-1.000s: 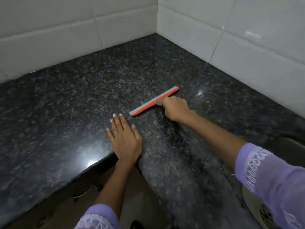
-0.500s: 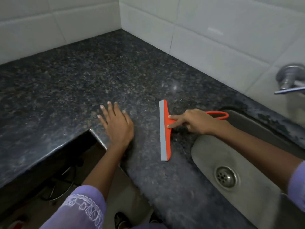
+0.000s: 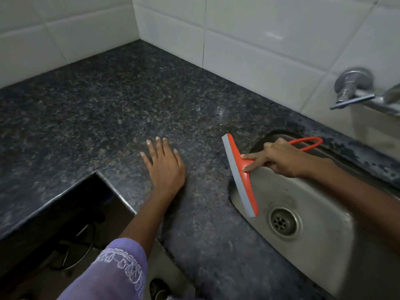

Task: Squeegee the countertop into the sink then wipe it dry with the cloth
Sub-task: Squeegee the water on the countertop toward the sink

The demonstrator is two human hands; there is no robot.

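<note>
Over the steel sink's left rim, the orange squeegee, clenched in the right hand, has just arrived from farther left, finishing a stroke; left hand stays flat, fingers spread, on speckled granite countertop.

White glossy wall tiles meet in a corner; a chrome tap juts from the right wall.
</note>
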